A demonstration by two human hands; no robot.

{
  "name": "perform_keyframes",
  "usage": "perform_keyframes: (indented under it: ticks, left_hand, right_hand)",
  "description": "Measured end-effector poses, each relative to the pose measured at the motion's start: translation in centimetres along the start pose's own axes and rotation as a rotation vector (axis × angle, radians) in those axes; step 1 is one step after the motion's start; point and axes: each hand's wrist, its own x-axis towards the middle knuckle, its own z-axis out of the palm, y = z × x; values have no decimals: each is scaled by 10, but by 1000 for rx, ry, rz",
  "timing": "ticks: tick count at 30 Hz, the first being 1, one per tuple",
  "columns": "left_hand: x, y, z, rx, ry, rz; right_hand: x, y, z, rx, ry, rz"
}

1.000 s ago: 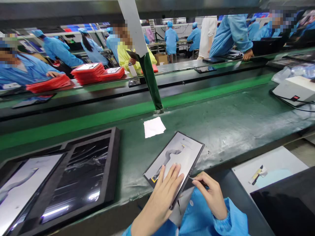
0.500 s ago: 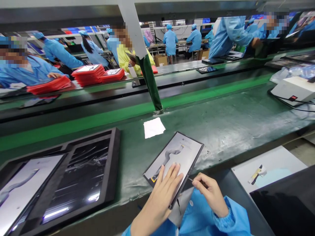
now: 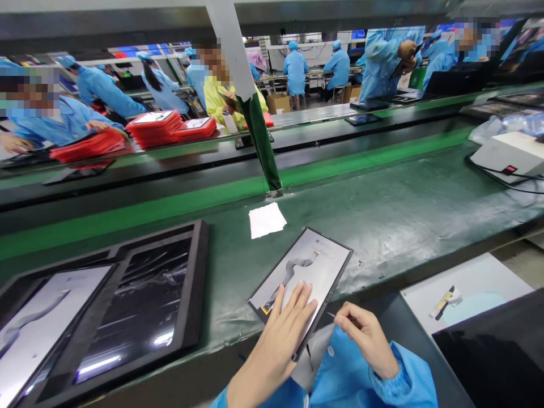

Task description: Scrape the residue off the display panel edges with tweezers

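From afar I see a thin rectangular panel (image 3: 329,255), matte grey with a dark rim, lying aslant across the front edge of the smooth green bench (image 3: 408,215). A wavy grey ribbon (image 3: 290,271) runs along it. My left hand (image 3: 283,334) rests flat on top, fingers extended, gripping nothing; my right hand (image 3: 365,334) pinches a slim tool (image 3: 332,314) just beside the rim. Leftward, a matte black tray (image 3: 197,289) holds a glossy sheet (image 3: 140,311).

Site: factory floor, electronics assembly by appearance; long green work surface (image 3: 403,181), parallel bench line (image 3: 293,118) beyond its far edge; co-workers (image 3: 296,71), most in blue smocks and caps, two seated at a rear bench (image 3: 315,72); stacked red packets (image 3: 155,131) on the bench line; ribbon-cabled panel (image 3: 318,269) overhanging the surface's near edge; dark tray (image 3: 198,283), near left corner.
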Motion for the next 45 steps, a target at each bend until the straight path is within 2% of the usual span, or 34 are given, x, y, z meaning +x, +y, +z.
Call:
perform_keyframes:
  ticks: [20,25,33,41,45]
  left_hand:
    - [2,2,4,42,3,-3]
    - [6,4,8,74,55,20]
    - [11,4,17,139,46,16]
    - [18,0,24,199,46,31]
    - [19,-2,25,214,46,26]
  right_hand:
    - [-8,-3,-6,-20,-53,-13]
    - [-11,-1,-9,-20,-56,2]
    - [-19,1,-16,-18,-53,26]
    - [-28,16,-23,-14,-37,50]
    - [-31,12,-28,-7,-50,69]
